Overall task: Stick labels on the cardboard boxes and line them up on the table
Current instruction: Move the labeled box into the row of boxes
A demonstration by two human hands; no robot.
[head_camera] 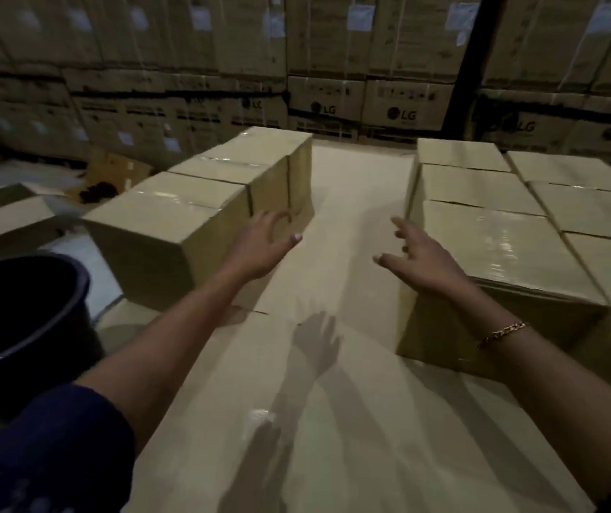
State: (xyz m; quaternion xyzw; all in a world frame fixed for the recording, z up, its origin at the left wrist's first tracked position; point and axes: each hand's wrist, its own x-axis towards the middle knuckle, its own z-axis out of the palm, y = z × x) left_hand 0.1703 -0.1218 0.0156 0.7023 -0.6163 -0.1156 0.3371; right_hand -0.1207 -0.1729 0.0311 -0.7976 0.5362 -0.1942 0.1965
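Cardboard boxes (170,216) either side, left hand (263,246) and right hand (422,257) spread empty between, "LG" cartons (404,101) behind.

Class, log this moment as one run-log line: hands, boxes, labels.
left hand: open, empty, near left box row | right hand: open, empty, near right boxes | labels: none visible in hands

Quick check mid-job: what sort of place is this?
Most likely a warehouse or stockroom: shrink-wrapped stacks of LG-branded cartons line the back wall, and rows of taped cardboard boxes sit on the table under dim light.
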